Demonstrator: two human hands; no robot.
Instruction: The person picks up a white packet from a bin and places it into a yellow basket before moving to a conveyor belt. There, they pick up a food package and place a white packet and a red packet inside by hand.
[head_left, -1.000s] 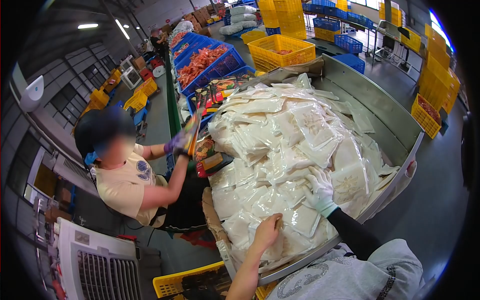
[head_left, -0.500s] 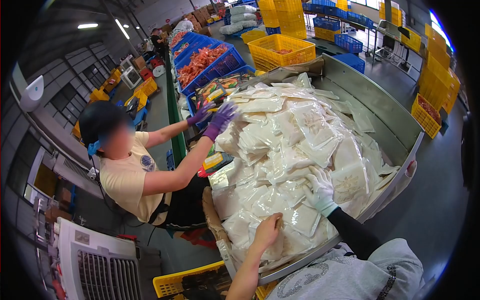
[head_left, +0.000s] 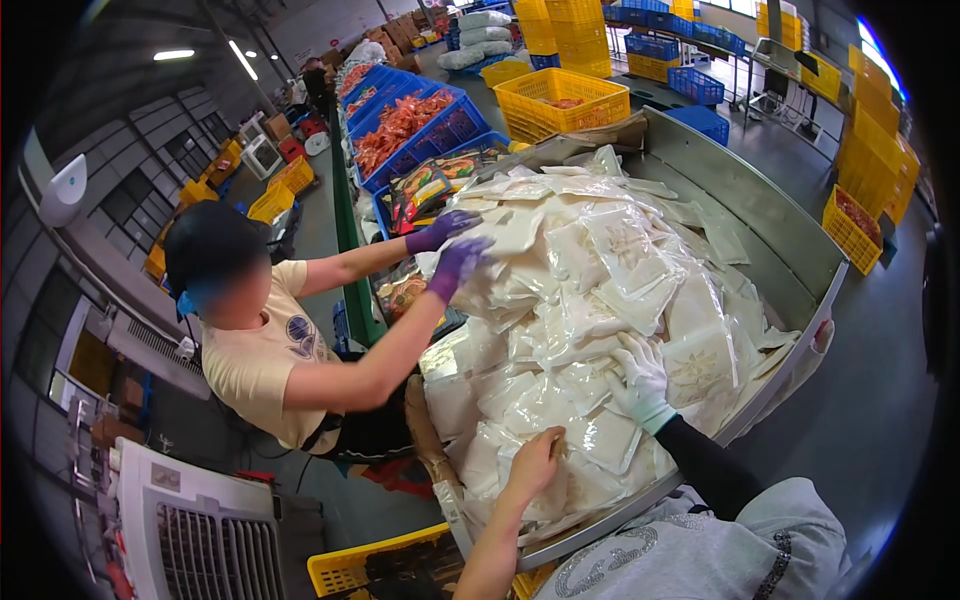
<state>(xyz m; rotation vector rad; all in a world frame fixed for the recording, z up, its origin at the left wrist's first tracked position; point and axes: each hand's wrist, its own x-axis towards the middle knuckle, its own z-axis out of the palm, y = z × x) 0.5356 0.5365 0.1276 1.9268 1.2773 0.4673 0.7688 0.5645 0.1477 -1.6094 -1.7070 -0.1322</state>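
Gloved right hand (head_left: 641, 384) spread on white packets (head_left: 606, 440), grip wide, clasping nothing. Bare left hand (head_left: 537, 462) among them, fingers curled; cannot tell its grip's hold.

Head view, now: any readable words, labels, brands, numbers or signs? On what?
None reads clearly.
White packets: faint printed pattern, no legible words.
Colourful packets: printing too small and blurred.
Grey sweatshirt: glittery print, folded and cut off; can't tell which characters, if any.
Cream T-shirt: round emblem, too blurred.
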